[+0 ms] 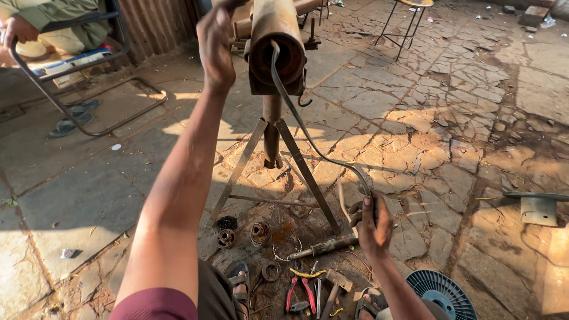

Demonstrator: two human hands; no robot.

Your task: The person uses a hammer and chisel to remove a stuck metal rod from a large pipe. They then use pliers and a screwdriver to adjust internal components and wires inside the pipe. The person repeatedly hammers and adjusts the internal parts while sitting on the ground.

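Far to the left of my left grip [216, 44], another person's hand [18, 28] rests on the bent tube frame of a chair [71, 112], with a pair of sandals [74, 118] on the stone floor [486, 106] under it. My left grip is raised beside the rusty pipe [275, 35], its fingers curled at the pipe's upper left side; I cannot tell whether they clamp anything there. The pipe sits clamped on a tripod stand [272, 136] just right of that grip, its open end facing me. Out of that opening hangs a flat cable [302, 127], which sags down and to the right into my right grip [372, 222]. That grip is pressed together around the cable, thumb on top. Below and left of the right grip, on the floor between the tripod legs, lie rusty round fittings [259, 232], a short metal shaft [323, 246], red-handled pliers [299, 291] and a hammer [335, 283]. Lower right of that grip sits a blue finned disc [444, 293]; well to its right, a grey metal bracket [536, 204].
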